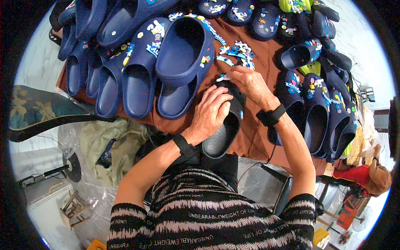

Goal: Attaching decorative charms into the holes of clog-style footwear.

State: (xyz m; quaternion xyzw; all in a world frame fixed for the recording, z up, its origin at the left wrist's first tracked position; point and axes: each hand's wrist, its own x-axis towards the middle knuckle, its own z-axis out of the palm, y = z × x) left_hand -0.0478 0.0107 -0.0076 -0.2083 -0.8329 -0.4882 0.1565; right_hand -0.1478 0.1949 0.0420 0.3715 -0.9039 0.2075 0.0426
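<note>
Workroom with pale marble-patterned floor (39, 62).
A brown cloth-covered table (250, 133) fills the centre; a floral-cushioned chair (37, 110) stands left, a small wooden stool (73, 208) lower left.

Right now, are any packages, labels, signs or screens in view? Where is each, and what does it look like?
Clear plastic bag: on the floor at lower left, crumpled, transparent.
Yellow crate: low at right on the floor, boxy, part hidden.
No signs or screens show; the small decorations on the blue clogs are coloured charms, not labels.
</note>
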